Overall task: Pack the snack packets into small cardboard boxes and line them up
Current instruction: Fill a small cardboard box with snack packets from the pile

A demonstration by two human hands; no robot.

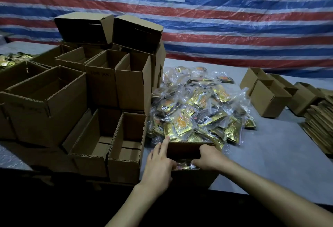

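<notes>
Small box sits at the grey table's near edge, packets showing inside, striped tarp behind. Left hand presses its flap, fingers spread; right hand curls over the flap edge. Behind the box, the packet heap; left of it, two open boxes.

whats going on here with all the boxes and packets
A person is packing snack packets into small cardboard boxes at a grey table. Both hands, the left hand and the right hand, are on the flaps of a box near the table's front edge, with packets showing inside it. Just behind it lies a heap of packets in clear plastic. Open empty boxes stand stacked to the left, more boxes to the right.
</notes>
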